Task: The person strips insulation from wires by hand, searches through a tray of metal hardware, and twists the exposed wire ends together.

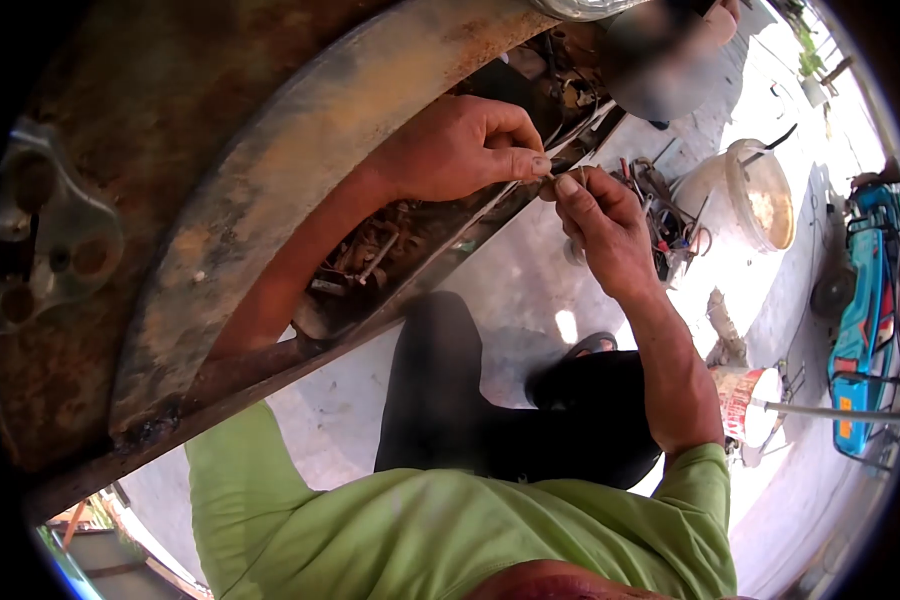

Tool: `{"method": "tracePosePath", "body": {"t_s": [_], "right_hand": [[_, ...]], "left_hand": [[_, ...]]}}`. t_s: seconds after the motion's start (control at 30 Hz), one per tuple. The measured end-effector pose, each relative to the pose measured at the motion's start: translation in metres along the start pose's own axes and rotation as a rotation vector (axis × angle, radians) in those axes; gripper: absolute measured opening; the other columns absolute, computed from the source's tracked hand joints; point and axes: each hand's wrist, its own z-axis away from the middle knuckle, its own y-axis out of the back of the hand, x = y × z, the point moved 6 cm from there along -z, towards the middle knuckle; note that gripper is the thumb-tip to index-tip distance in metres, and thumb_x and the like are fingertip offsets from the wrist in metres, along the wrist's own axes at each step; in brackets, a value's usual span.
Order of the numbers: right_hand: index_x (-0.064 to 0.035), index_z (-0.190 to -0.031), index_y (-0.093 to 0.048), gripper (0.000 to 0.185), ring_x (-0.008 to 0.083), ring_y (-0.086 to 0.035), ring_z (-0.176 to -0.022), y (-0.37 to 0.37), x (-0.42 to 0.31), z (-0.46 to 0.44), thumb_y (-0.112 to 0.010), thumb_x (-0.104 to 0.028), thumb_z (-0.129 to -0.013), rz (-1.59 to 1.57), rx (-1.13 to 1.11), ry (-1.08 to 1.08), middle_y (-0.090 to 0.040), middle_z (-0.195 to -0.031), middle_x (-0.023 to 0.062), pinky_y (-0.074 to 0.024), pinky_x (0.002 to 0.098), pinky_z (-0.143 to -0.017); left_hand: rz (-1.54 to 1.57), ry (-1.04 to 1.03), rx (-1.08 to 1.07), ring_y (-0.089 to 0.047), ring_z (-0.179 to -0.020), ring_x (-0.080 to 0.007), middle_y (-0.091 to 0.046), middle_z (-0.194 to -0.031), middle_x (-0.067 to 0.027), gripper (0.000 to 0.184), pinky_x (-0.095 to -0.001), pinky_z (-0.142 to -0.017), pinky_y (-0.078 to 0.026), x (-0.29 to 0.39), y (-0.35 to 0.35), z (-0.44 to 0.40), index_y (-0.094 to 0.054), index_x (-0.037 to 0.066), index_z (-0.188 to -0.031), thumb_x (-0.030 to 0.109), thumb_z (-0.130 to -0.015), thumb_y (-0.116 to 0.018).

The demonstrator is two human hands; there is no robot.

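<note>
My left hand (460, 150) reaches over a rusty metal tray with its thumb and index finger pinched together. Fingertip to fingertip with it, my right hand (605, 220) is closed, thumb against index finger. Something small and thin sits between the two pinches, too small to name. Beneath my left forearm, loose metal pieces (375, 258) lie in the dark tray (410, 290). A wide curved metal band (270, 150) runs behind my left arm.
On the floor at the right are a pile of tools (655, 200), a whitish bucket (740, 190), a red and white bucket (745, 400) and a blue machine (865, 310). A metal plate with holes (55, 225) lies at the left. Part of a person shows at the top.
</note>
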Motion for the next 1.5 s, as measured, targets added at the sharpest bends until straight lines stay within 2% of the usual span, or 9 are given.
{"method": "tracePosePath", "body": {"t_s": [0.1, 0.33, 0.53, 0.83, 0.93, 1.13, 1.27, 1.3, 1.5], "right_hand": [[-0.0002, -0.102, -0.069, 0.032, 0.0066, -0.045, -0.07, -0.002, -0.001, 0.002, -0.058, -0.031, -0.102, -0.001, -0.018, -0.033, -0.059, -0.077, -0.0025, -0.039, 0.0229, -0.065], [-0.0011, -0.099, -0.069, 0.028, 0.0063, -0.046, -0.069, -0.002, -0.005, 0.003, -0.061, -0.028, -0.101, 0.083, 0.017, 0.045, -0.061, -0.077, -0.0023, -0.0393, 0.0232, -0.064], [0.0002, -0.096, -0.067, 0.014, 0.0076, -0.053, -0.069, -0.003, -0.021, 0.013, -0.067, -0.014, -0.096, 0.147, 0.159, 0.271, -0.061, -0.073, 0.0014, -0.0436, 0.0262, -0.062], [0.001, -0.093, -0.068, 0.011, 0.0299, -0.064, -0.068, -0.001, -0.043, 0.018, -0.072, -0.003, -0.084, 0.462, 0.301, 0.526, -0.063, -0.079, 0.0134, -0.0504, 0.0326, -0.061], [0.001, -0.093, -0.068, 0.01, 0.0253, -0.065, -0.07, 0.001, -0.041, 0.016, -0.072, -0.006, -0.087, 0.476, 0.264, 0.48, -0.065, -0.082, 0.0147, -0.0502, 0.0318, -0.061], [0.0025, -0.097, -0.068, 0.024, 0.0121, -0.063, -0.075, 0.002, -0.025, 0.006, -0.066, -0.022, -0.098, 0.101, -0.022, 0.179, -0.072, -0.089, 0.0065, -0.0501, 0.0272, -0.068], [-0.0041, -0.092, -0.065, 0.027, 0.0019, -0.029, -0.055, -0.006, -0.013, 0.007, -0.059, -0.028, -0.103, -0.233, -0.145, -0.125, -0.04, -0.064, -0.0087, -0.0208, 0.0223, -0.05], [-0.0039, -0.093, -0.066, 0.027, 0.0023, -0.029, -0.053, -0.006, -0.014, 0.006, -0.059, -0.028, -0.103, -0.227, -0.155, -0.113, -0.04, -0.064, -0.0087, -0.0199, 0.022, -0.049], [-0.0063, -0.098, -0.062, 0.018, 0.0014, -0.031, -0.057, -0.01, -0.001, 0.009, -0.056, -0.022, -0.104, -0.569, -0.281, -0.194, -0.059, -0.083, -0.0039, -0.0237, 0.0184, -0.049]], "left_hand": [[-0.015, 0.035, -0.044, -0.05, -0.069, -0.0056, -0.059, -0.074, 0.0018, 0.024, -0.0268, -0.06, -0.043, 0.007, -0.003, 0.0, -0.068, 0.003, -0.101, 0.027, -0.099, -0.066], [-0.009, -0.131, -0.041, -0.045, -0.063, -0.0056, -0.051, -0.067, 0.0037, 0.026, -0.0268, -0.056, -0.039, 0.011, -0.007, 0.002, -0.065, 0.004, -0.095, 0.028, -0.102, -0.061], [0.171, 0.083, -0.105, -0.046, -0.06, -0.0072, -0.051, -0.064, 0.0015, 0.032, -0.0286, -0.056, -0.039, 0.007, -0.012, 0.002, -0.06, 0.003, -0.084, 0.029, -0.102, -0.057], [0.37, 0.227, -0.133, -0.042, -0.059, -0.0046, -0.049, -0.066, 0.0041, 0.034, -0.0257, -0.054, -0.037, 0.0, -0.022, 0.002, -0.059, 0.005, -0.082, 0.029, -0.105, -0.052], [0.356, 0.151, -0.103, -0.033, -0.055, -0.0027, -0.042, -0.065, 0.0063, 0.029, -0.0228, -0.049, -0.027, 0.005, -0.023, 0.003, -0.059, 0.005, -0.088, 0.025, -0.107, -0.051], [0.08, -0.132, -0.043, -0.051, -0.068, -0.0087, -0.055, -0.076, 0.0011, 0.016, -0.0269, -0.06, -0.042, 0.022, -0.01, 0.008, -0.063, 0.002, -0.099, 0.018, -0.101, -0.061], [-0.041, -0.217, -0.055, -0.063, -0.077, -0.0132, -0.066, -0.085, -0.0043, 0.012, -0.0284, -0.067, -0.049, 0.027, -0.007, 0.011, -0.063, 0.001, -0.103, 0.013, -0.099, -0.063], [-0.059, -0.217, -0.066, -0.064, -0.079, -0.0137, -0.067, -0.086, -0.0052, 0.012, -0.0284, -0.068, -0.05, 0.028, -0.007, 0.012, -0.063, 0.001, -0.103, 0.012, -0.098, -0.063], [-0.039, -0.241, -0.048, -0.064, -0.077, -0.0136, -0.068, -0.086, -0.005, 0.012, -0.0288, -0.067, -0.05, 0.034, -0.006, 0.013, -0.064, 0.0, -0.102, 0.011, -0.097, -0.065]]}}
